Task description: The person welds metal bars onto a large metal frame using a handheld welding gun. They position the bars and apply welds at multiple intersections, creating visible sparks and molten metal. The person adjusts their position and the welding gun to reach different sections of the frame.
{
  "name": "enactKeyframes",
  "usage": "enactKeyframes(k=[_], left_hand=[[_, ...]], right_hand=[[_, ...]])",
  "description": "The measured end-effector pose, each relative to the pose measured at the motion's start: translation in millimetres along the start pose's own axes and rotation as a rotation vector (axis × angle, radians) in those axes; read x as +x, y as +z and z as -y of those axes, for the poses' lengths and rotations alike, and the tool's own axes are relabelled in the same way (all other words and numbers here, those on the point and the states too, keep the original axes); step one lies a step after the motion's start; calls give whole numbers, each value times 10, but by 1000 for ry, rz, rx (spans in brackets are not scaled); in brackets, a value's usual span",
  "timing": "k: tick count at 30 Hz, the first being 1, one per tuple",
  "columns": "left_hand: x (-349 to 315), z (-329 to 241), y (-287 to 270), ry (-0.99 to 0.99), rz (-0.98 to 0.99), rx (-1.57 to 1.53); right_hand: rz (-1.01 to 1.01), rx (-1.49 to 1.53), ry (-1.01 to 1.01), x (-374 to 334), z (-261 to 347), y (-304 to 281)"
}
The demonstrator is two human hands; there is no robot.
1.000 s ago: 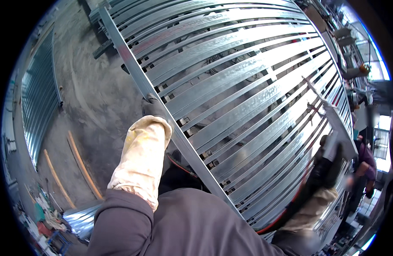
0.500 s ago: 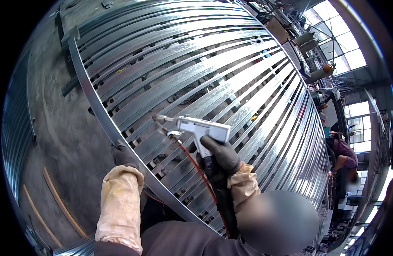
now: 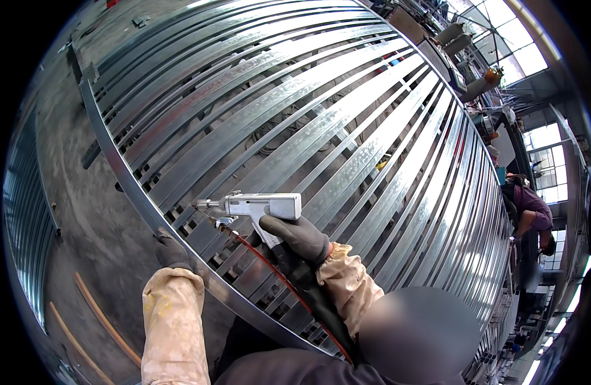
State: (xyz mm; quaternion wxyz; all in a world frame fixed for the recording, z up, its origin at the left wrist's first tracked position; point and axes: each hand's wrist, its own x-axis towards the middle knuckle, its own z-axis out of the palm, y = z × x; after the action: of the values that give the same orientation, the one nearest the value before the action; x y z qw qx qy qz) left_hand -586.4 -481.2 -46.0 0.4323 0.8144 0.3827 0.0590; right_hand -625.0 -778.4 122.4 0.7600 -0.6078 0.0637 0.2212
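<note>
My gloved right hand (image 3: 302, 237) is closed round the grip of a silver, pistol-shaped welding gun (image 3: 263, 205). Its nozzle points left, close to the inner side of a long metal rail (image 3: 119, 163). A red hose (image 3: 265, 259) and a thick black sleeve (image 3: 305, 279) trail from the gun toward my body. On that same rail, below the nozzle, my gloved left hand (image 3: 173, 251) holds the outer edge; its lower fingers are partly hidden. The rail borders a wide panel of parallel shiny metal slats (image 3: 244, 144) with gaps between them.
Cables (image 3: 270, 131) lie beneath the slats. To the left are stacked metal profiles (image 3: 29, 218) and two thin orange-brown strips (image 3: 106, 319) on the grey floor (image 3: 84, 218). Gas cylinders (image 3: 485, 83) stand beyond the panel. Another person (image 3: 531, 208) bends at the far right.
The welding gun has moved left and slightly down, bringing its nozzle nearer the rail. My left hand stays on the rail, a little lower in view as the view shifts.
</note>
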Motion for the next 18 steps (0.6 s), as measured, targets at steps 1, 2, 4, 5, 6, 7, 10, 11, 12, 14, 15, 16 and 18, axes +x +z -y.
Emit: enactKeyframes(k=[1, 2, 4, 5, 6, 7, 10, 11, 12, 14, 15, 16, 18], left_hand=[[9, 30, 15, 66, -37, 2], [25, 99, 53, 130, -75, 4], [72, 132, 71, 170, -160, -23], [69, 180, 57, 46, -86, 18], [-145, -133, 24, -84, 19, 56], [281, 354, 112, -107, -18, -28], [49, 55, 51, 2, 12, -37], [-32, -31, 42, 12, -50, -20], [-18, -39, 8, 79, -66, -95], [-101, -159, -16, 5, -51, 6], [-80, -132, -4, 19, -67, 20], [-66, -100, -9, 35, -80, 35], [-68, -84, -82, 34, -52, 27]], right_hand=[[4, 10, -38, 21, -31, 18], [10, 19, -76, 36, -51, 31], [42, 5, 12, 57, -30, 35], [64, -5, 59, 84, -33, 56], [-54, -94, -27, 71, -251, -27], [-30, -41, 49, 136, -103, 148], [-84, 77, 237, 46, -60, 144], [-91, 75, 257, 36, -79, 138], [-96, 71, 265, 59, -83, 134], [-117, 31, 249, 39, -114, 99], [-121, -6, 193, 90, -189, 75], [-148, -29, 180, 105, -249, 56], [-57, -13, 226, 161, -283, 52]])
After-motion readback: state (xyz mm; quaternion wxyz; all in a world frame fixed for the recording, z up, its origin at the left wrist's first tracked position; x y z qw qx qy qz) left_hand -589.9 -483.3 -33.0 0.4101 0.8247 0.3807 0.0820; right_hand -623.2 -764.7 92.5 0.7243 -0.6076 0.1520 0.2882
